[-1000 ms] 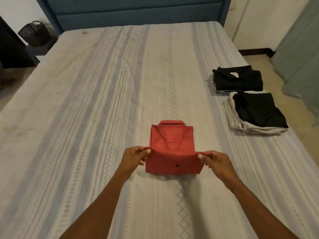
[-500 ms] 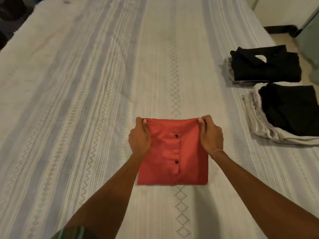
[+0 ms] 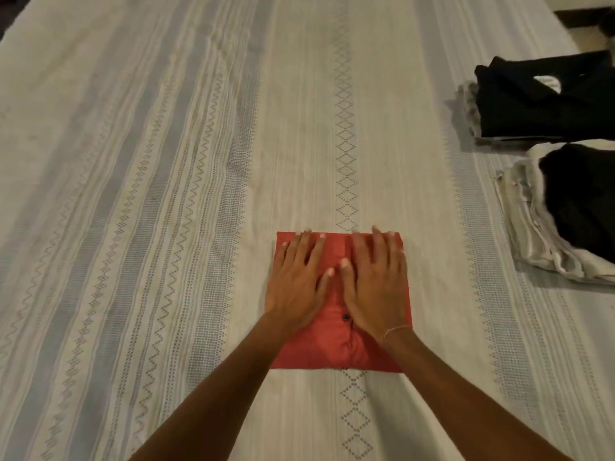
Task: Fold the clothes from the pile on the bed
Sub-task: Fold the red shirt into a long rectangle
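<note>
A red buttoned shirt (image 3: pixel 319 351), folded into a neat square, lies on the striped bed cover (image 3: pixel 166 194) in front of me. My left hand (image 3: pixel 298 281) lies flat on its left half with fingers straight and spread. Beside it, my right hand (image 3: pixel 376 284) presses flat on the right half, thumb near the button strip. Both palms cover most of the upper part of the square. A thin bracelet sits on my right wrist.
Two stacks of folded clothes sit at the right: a black shirt stack (image 3: pixel 545 101) farther back, and a black garment on pale folded cloth (image 3: pixel 529 221) nearer. A strip of floor shows at the top right corner.
My hands brought the shirt's near edge up and over to the far edge, let go of the corners, and now lie flat on the folded square.
</note>
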{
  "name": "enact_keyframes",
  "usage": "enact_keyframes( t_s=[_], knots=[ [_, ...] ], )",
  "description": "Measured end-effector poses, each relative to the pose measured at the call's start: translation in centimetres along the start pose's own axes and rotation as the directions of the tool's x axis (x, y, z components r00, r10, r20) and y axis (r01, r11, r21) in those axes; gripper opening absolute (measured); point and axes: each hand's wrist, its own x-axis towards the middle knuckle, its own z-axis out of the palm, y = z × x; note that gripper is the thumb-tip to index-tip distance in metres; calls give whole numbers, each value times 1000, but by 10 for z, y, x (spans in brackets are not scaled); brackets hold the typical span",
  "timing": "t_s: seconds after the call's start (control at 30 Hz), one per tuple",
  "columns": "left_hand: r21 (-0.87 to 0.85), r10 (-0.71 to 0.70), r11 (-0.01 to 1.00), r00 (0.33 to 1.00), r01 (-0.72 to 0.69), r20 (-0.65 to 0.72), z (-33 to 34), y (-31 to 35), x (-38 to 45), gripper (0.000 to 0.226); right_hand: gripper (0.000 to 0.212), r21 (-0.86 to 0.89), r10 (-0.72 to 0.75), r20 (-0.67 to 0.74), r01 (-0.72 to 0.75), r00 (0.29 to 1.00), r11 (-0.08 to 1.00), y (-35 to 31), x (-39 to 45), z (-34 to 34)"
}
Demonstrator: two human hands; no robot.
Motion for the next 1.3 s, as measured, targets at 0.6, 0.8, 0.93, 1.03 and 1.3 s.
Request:
enact_keyframes(
  t_s=[0.6, 0.8, 0.93, 1.03, 1.3],
  knots=[
    [8, -41, 999, 991, 40, 124, 15, 6, -42, 66, 77, -101, 43, 205, -23, 978, 995, 4, -40, 8],
    [3, 0, 1000, 988, -1, 152, 27, -4, -97, 73, 89, -144, 10, 250, 27, 968, 989, 15, -91, 11],
    [-36, 27, 999, 990, -22, 140, 31, -5, -91, 73, 89, -175, 29, 268, 19, 963, 984, 12, -88, 14],
    [-102, 20, 995, 994, -9, 109, 26, -4, -92, 64, 87, -173, 48, 289, 3, 956, 985, 10, -87, 10],
    [-478, -689, 435, 624, 763, 368, -30, -4, -33, 57, 80, 0, 185, 91, -186, 978, 983, -39, -78, -15]
  ],
)
